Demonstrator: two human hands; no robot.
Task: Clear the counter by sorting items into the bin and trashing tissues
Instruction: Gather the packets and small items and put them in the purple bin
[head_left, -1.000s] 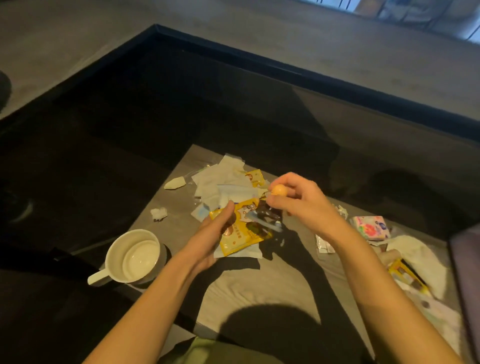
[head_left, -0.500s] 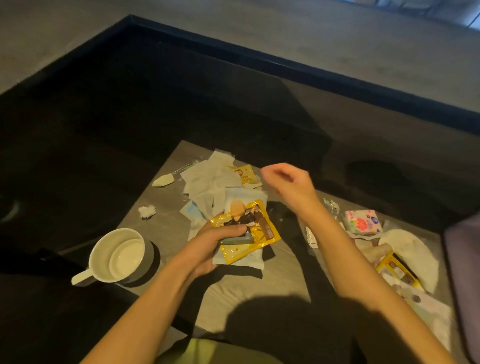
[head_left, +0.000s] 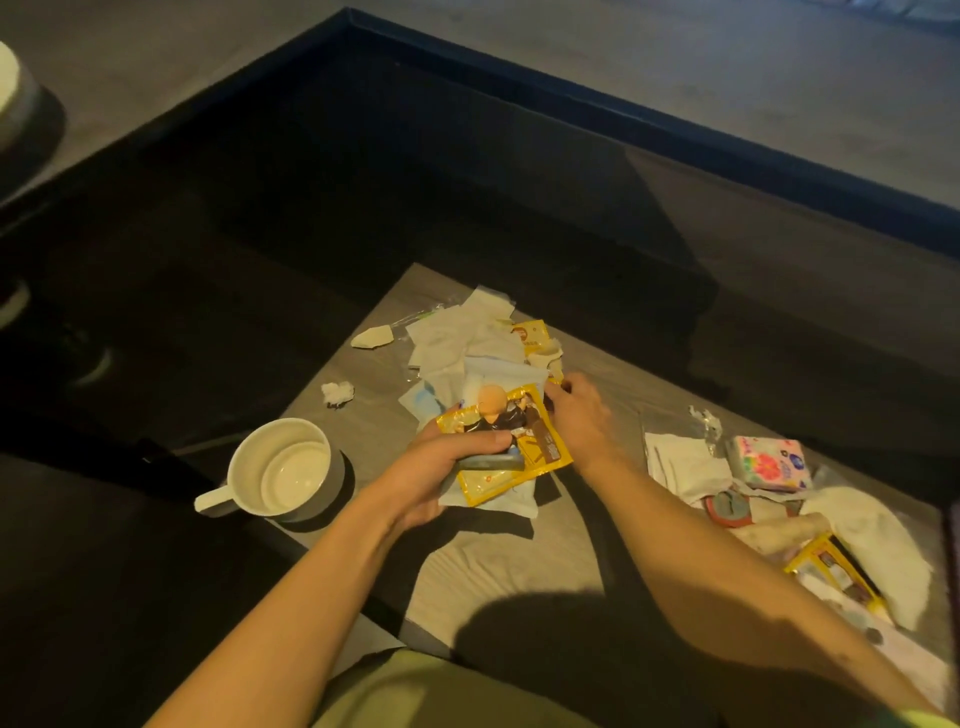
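**A stacked handful, and loose tissues all round**

At the far left of the counter (head_left: 519, 566) stands a white mug (head_left: 283, 467), near the edge, its handle pointing toward the person. Beyond it lies a small crumpled tissue ball (head_left: 337, 392), and farther back a heap of flat white tissues (head_left: 462, 338) with a torn scrap just beside it.

The left hand (head_left: 441, 467) grips a stack: a yellow snack packet (head_left: 524, 441) on top of a white pouch (head_left: 498, 374), with a dark flat piece pinned under the thumb and a small orange-headed figure lying on the packet. The right hand (head_left: 582, 421) is curled at the packet's far corner, fingertips pinching something small there; what exactly, I cannot tell.

To the right lie more white wrappers, a floral tissue pack (head_left: 769, 462), a roll of tape (head_left: 730, 506), a second yellow packet (head_left: 836, 571) and a large white napkin. No bin shows in view.

The stack looks insecure: the figure rests loose on slick foil, so tilting the handful toward a bin could send it sliding off. The mug sits close enough to the left forearm that a careless sweep could knock it. Tissues caught under the pouch might also ride along with the sorted items.
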